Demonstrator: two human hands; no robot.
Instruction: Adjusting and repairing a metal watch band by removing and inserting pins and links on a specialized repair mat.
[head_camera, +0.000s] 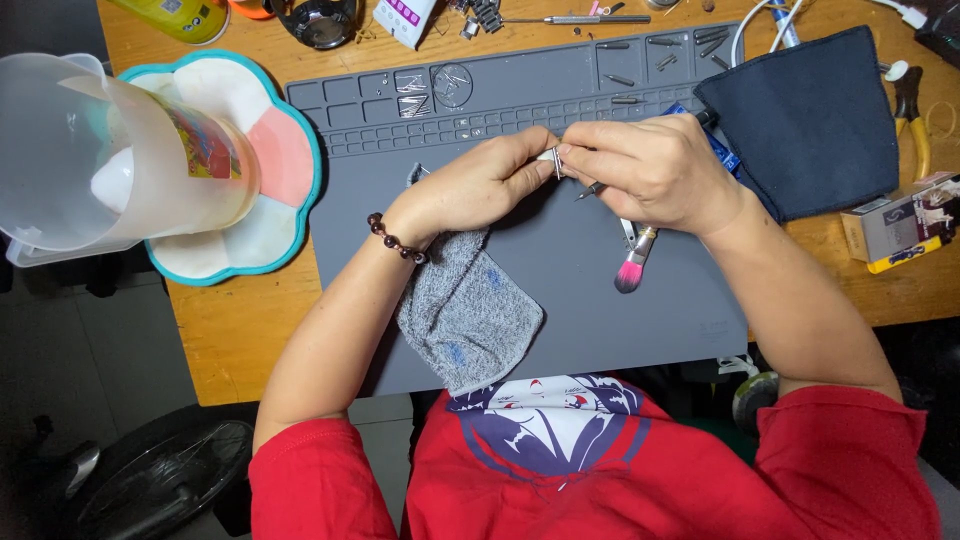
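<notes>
My left hand (480, 185) and my right hand (645, 170) meet over a grey silicone work mat (560, 300). Both pinch a small pale metal part (552, 157) between their fingertips. A thin dark tool tip (588, 190) sticks out below my right hand; how it is held is hidden. A brush with pink bristles (633, 268) lies on the mat just under my right wrist. A bead bracelet (395, 240) circles my left wrist, which rests over a grey cloth (468, 310).
A clear plastic jug (110, 150) stands on a flower-shaped tray (285, 150) at the left. A dark blue fabric pouch (815, 115) lies at the right, with yellow-handled pliers (912, 115) and a small box (905, 225) beyond. Small screws and bits fill the mat's top compartments (650, 55).
</notes>
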